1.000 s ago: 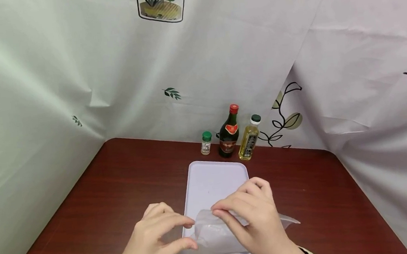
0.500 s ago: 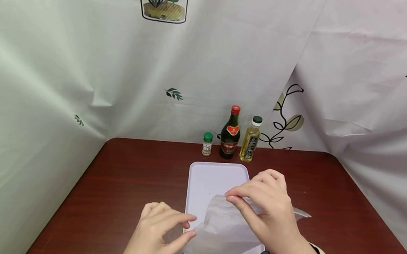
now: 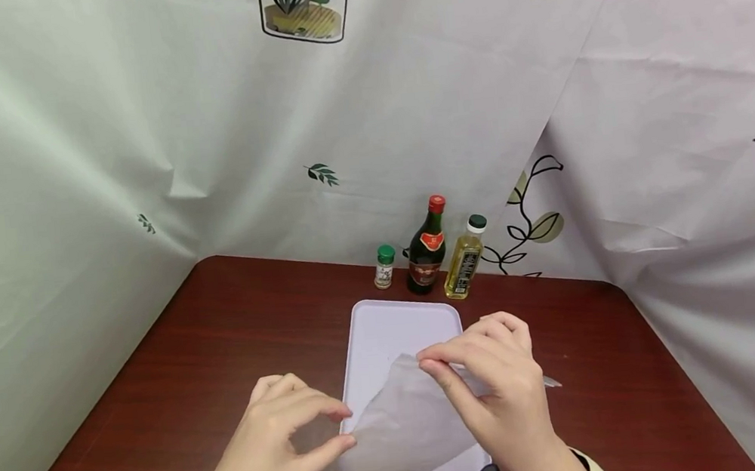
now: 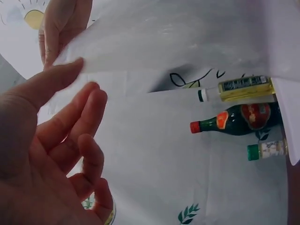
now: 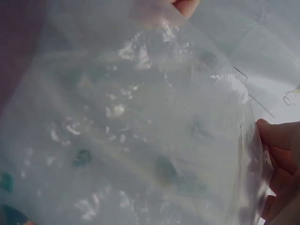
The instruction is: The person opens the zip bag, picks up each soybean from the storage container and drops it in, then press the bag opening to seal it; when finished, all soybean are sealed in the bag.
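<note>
A translucent plastic bag [image 3: 409,426] hangs over the near part of a pale lilac tray [image 3: 396,321]. My right hand [image 3: 497,379] pinches its upper edge between thumb and forefinger; in the right wrist view the bag [image 5: 122,108] fills most of the picture. On the other side, my left hand [image 3: 280,427] is beside the bag's left edge, thumb and forefinger apart. Its thumb tip [image 4: 75,68] meets or nearly meets the film in the left wrist view, and the other fingers are loosely bent with nothing between them.
Behind the tray stand a green-capped shaker [image 3: 383,267], a dark green bottle [image 3: 425,250] with a red cap, and a bottle of yellow oil [image 3: 464,257]. The brown table [image 3: 257,330] is bordered by pale cloth walls [image 3: 236,112].
The right hand has moved right and slightly up, drawing the bag's edge with it, so the film looks more spread out. My left hand has shifted slightly left.
</note>
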A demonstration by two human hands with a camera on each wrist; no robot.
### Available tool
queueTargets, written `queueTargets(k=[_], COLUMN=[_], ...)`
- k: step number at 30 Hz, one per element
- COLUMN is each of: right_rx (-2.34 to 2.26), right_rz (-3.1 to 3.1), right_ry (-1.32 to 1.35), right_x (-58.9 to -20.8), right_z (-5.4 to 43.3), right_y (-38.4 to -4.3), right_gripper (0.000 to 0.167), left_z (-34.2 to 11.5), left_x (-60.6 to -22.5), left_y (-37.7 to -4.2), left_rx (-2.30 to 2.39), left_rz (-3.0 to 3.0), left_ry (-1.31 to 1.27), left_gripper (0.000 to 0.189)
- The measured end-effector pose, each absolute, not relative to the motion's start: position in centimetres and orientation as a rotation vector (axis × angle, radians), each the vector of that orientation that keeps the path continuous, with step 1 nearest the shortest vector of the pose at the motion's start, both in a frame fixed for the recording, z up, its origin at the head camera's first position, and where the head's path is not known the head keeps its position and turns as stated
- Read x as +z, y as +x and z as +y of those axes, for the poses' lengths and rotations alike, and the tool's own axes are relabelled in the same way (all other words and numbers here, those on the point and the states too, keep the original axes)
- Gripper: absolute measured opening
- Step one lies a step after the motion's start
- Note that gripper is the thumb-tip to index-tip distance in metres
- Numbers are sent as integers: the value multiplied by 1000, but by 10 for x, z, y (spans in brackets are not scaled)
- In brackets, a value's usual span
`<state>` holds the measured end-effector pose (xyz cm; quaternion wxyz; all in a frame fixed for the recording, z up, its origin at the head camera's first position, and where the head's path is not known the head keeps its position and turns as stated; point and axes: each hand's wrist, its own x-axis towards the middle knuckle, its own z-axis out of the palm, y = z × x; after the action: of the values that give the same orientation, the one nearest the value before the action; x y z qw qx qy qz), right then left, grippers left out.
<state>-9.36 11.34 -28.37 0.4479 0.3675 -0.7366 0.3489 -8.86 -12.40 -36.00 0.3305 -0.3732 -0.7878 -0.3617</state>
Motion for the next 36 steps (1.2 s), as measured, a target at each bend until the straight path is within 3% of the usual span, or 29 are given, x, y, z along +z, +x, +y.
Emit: queueTargets(k=[4, 10, 19, 26, 31, 34, 36], right_rx=[838, 770, 805, 772, 942, 1080, 1177], right_rz=[-1819, -1812, -2085, -2276, -2189, -2141, -2122], right_ry=[960, 1053, 866, 853, 849, 843, 850], right_x=[-284, -284, -291, -308, -312, -313, -314], right_z=[108, 100, 139, 156, 140, 123, 113], right_y=[-93, -94, -98, -108, -117, -124, -128], right_gripper=[19, 17, 39, 22, 17, 11, 7], left_z=[-117, -104, -127, -162, -185, -198, -204], left_x=[-349, -327, -315, -314, -317, -317, -316], left_y=[-88, -85, -83, -82, -84, -85, -84], left_rx=[-1018, -1081, -1088, -1010, -1005, -1046, -1074], left_rz=[-1935, -1705, -1732, -1880, -2005, -2081, -2124], left_ry=[-1013, -990, -803, -654, -512, -378, -287], left_gripper=[27, 18, 19, 32, 7, 30, 33])
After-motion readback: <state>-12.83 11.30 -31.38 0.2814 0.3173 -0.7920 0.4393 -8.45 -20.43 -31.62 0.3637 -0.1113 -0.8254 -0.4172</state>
